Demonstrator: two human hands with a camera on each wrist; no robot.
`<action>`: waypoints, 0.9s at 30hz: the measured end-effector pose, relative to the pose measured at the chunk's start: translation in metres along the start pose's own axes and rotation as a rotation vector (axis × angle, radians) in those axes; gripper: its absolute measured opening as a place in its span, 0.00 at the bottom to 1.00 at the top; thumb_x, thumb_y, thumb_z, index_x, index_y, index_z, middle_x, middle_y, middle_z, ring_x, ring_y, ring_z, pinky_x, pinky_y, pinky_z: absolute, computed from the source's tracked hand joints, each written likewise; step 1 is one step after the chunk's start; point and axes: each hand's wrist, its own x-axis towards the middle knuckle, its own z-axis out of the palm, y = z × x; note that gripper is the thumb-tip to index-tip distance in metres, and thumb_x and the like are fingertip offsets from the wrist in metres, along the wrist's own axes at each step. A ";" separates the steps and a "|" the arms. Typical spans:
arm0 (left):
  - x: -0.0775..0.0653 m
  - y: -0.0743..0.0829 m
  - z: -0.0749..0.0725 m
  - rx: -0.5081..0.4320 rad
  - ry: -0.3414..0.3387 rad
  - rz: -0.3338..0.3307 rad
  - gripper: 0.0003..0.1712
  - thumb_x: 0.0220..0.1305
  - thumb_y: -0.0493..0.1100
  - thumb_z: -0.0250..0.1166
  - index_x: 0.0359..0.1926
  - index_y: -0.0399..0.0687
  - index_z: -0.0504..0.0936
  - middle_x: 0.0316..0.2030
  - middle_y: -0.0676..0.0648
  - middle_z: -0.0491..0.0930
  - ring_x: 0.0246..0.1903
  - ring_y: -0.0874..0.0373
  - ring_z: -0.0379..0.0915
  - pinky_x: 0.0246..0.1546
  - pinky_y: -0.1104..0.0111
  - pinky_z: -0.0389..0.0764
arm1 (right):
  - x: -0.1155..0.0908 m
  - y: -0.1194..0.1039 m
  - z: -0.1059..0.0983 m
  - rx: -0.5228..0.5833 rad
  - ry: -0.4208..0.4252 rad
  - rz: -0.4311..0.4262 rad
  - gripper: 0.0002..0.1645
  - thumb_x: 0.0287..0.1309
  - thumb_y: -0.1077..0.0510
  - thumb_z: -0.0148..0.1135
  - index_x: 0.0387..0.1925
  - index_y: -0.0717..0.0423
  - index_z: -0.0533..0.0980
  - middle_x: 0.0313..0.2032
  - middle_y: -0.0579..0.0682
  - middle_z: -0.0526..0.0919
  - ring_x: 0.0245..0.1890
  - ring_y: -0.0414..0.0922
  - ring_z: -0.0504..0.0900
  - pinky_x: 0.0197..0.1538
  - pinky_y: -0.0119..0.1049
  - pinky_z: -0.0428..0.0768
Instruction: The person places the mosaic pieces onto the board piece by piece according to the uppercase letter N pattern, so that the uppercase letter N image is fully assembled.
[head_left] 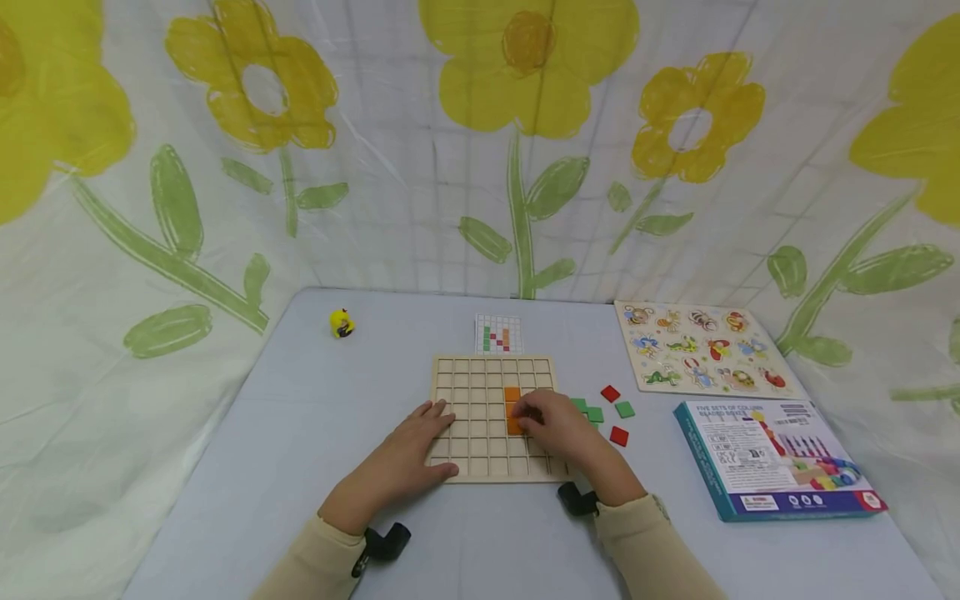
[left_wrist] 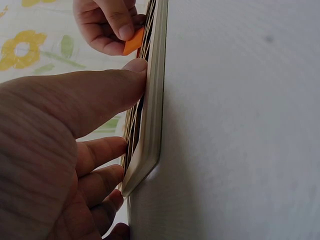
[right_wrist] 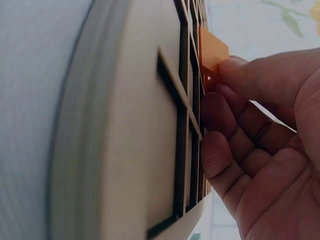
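Here, the right hand (head_left: 558, 427) pinches a flat orange tile (right_wrist: 212, 49); the left hand (head_left: 420, 454) presses the wooden grid board (head_left: 480, 375).

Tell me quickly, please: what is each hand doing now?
Left hand: open, flat fingers resting on the wooden grid board.
Right hand: pinching an orange tile over the board.

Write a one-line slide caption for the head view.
Left hand steadies the wooden grid board while the right hand pinches an orange tile into a cell.
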 end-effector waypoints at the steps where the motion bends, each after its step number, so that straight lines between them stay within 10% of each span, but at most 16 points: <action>1: 0.000 0.000 0.000 -0.003 -0.001 0.000 0.45 0.60 0.57 0.72 0.74 0.48 0.67 0.77 0.46 0.56 0.78 0.46 0.44 0.73 0.47 0.58 | 0.000 0.000 0.000 -0.002 -0.004 -0.002 0.07 0.66 0.60 0.65 0.37 0.41 0.81 0.35 0.38 0.80 0.37 0.42 0.76 0.44 0.37 0.79; 17: -0.001 0.001 0.000 -0.005 0.003 -0.003 0.45 0.60 0.56 0.72 0.74 0.48 0.67 0.77 0.46 0.56 0.78 0.46 0.45 0.73 0.47 0.58 | -0.001 0.000 -0.003 -0.039 0.018 -0.015 0.06 0.64 0.60 0.68 0.36 0.44 0.83 0.34 0.40 0.78 0.35 0.40 0.74 0.40 0.35 0.78; 27: -0.001 0.001 0.001 0.001 -0.003 -0.008 0.44 0.61 0.57 0.72 0.74 0.49 0.66 0.77 0.47 0.55 0.78 0.47 0.43 0.73 0.48 0.58 | -0.011 0.045 -0.059 -0.022 0.278 0.254 0.12 0.68 0.55 0.62 0.50 0.53 0.81 0.42 0.51 0.78 0.38 0.48 0.73 0.36 0.38 0.75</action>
